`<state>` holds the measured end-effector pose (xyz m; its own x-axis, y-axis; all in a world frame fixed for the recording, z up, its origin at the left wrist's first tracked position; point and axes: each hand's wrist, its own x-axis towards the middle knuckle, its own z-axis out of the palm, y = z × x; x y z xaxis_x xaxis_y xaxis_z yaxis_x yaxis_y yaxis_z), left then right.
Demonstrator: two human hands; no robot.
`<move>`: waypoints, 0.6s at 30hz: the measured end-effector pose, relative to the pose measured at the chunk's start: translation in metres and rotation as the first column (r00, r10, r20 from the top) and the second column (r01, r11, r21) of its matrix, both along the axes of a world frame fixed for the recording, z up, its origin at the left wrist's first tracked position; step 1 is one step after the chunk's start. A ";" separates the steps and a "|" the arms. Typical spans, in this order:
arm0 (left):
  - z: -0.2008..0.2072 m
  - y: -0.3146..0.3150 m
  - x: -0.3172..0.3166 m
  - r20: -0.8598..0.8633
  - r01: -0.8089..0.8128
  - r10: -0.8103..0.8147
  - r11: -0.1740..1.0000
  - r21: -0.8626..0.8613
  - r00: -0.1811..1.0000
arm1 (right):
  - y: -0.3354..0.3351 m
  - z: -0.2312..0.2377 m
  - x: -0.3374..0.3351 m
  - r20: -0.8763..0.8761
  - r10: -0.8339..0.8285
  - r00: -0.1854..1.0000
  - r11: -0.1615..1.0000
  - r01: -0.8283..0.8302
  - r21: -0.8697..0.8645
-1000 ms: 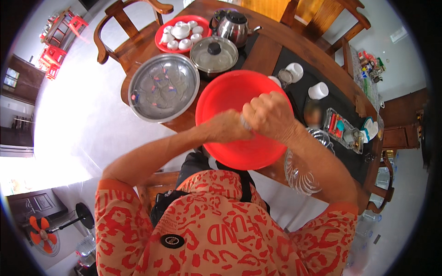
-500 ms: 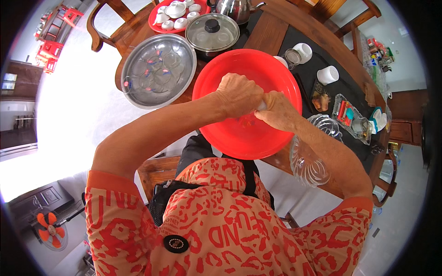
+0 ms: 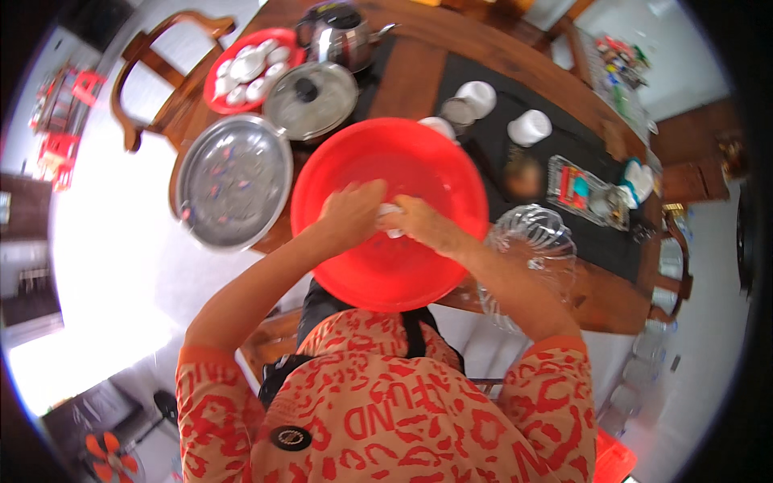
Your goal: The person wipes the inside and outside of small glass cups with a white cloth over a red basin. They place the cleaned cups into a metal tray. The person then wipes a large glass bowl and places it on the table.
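My left hand (image 3: 356, 213) and my right hand (image 3: 419, 221) meet over the large red basin (image 3: 386, 294). Both are closed on a bunched white cloth (image 3: 391, 219), of which only a small part shows between them. Motion blurs the left fingers. The basin stands at the table's near edge, above my lap. A round metal tray (image 3: 233, 213) with several clear glass pieces lies to its left. Beside my right forearm sits a clear ribbed glass bowl (image 3: 535, 229).
Behind the basin are a lidded pot (image 3: 310, 109), a steel kettle (image 3: 342, 44) and a red tray (image 3: 278, 36) of white teaware. White cups (image 3: 529, 127) and a glass tray (image 3: 564, 193) with small items stand on the right. A wooden chair (image 3: 133, 88) is at the far left.
My hands have come lower and a little apart, and more of the white cloth shows between them. The whole view has shifted, so the table things appear farther left.
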<state>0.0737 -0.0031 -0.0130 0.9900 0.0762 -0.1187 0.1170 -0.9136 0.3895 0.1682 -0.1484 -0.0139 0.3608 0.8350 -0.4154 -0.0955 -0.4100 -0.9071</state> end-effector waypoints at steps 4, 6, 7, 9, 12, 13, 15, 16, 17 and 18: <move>0.012 0.000 -0.021 0.023 -0.051 0.092 0.723 -0.689 0.995 | 0.001 0.016 -0.004 -0.165 -0.161 0.973 0.933 0.205 0.296; 0.031 -0.005 -0.025 -0.183 -0.230 0.150 0.414 -0.881 0.972 | 0.003 0.026 -0.007 -0.293 -0.245 0.924 0.877 0.340 0.338; 0.040 -0.006 -0.028 -0.172 -0.216 0.174 0.283 -0.934 0.970 | 0.006 0.031 -0.010 -0.287 -0.273 0.918 0.828 0.376 0.415; 0.062 -0.022 -0.029 -0.211 -0.215 0.335 -0.026 -0.976 0.918 | 0.015 0.024 -0.019 -0.110 -0.316 0.943 0.824 0.330 0.461; 0.034 -0.014 -0.025 -0.074 -0.049 0.501 -0.063 -0.997 0.862 | 0.008 0.031 -0.048 0.114 -0.376 0.920 0.776 0.245 0.581; 0.033 -0.012 -0.032 -0.067 -0.076 0.501 -0.003 -0.997 0.863 | 0.007 0.030 -0.054 0.152 -0.359 0.921 0.789 0.212 0.576; 0.024 -0.013 -0.036 -0.037 -0.073 0.512 0.050 -0.996 0.858 | -0.006 0.026 -0.055 0.219 -0.304 0.927 0.808 0.129 0.575; -0.011 -0.004 -0.043 -0.010 -0.112 0.563 0.147 -0.983 0.826 | -0.013 0.045 -0.058 0.279 -0.274 0.920 0.820 0.072 0.568; -0.011 -0.006 -0.046 -0.023 -0.086 0.553 0.088 -0.992 0.833 | -0.025 0.061 -0.057 0.342 -0.258 0.904 0.835 0.031 0.549; -0.010 -0.009 -0.048 -0.034 -0.058 0.537 0.027 -0.998 0.843 | -0.031 0.059 -0.053 0.361 -0.287 0.887 0.854 0.066 0.517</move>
